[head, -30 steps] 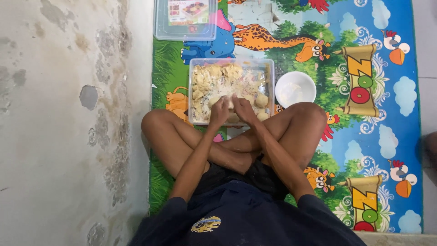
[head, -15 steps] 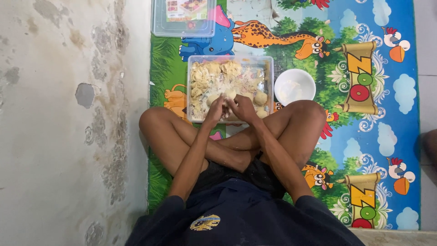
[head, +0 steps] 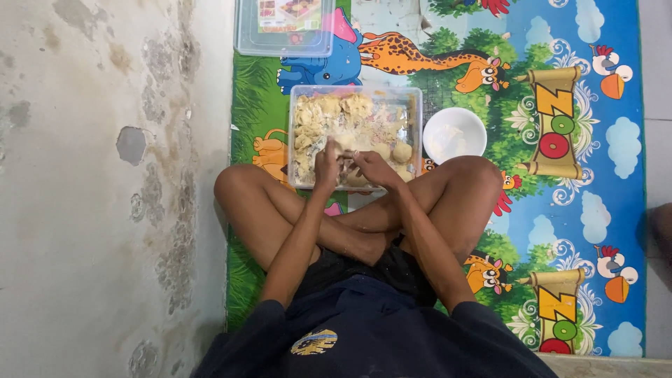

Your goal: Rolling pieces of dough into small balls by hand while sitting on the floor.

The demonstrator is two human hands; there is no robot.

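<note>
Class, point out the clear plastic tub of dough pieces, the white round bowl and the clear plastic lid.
Clear plastic tub of dough pieces (head: 413, 112): head view, right wall.
White round bowl (head: 455, 134): head view, inside.
Clear plastic lid (head: 284, 42): head view, lower part.

White bowl (head: 454, 134), clear lid (head: 283, 28), play mat (head: 595, 210)

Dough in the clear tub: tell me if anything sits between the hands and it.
Nothing visible does. The left hand and right hand are already over the near end of the clear tub, touching the pale dough. The white bowl stands off to the tub's right, apart from both hands.
</note>
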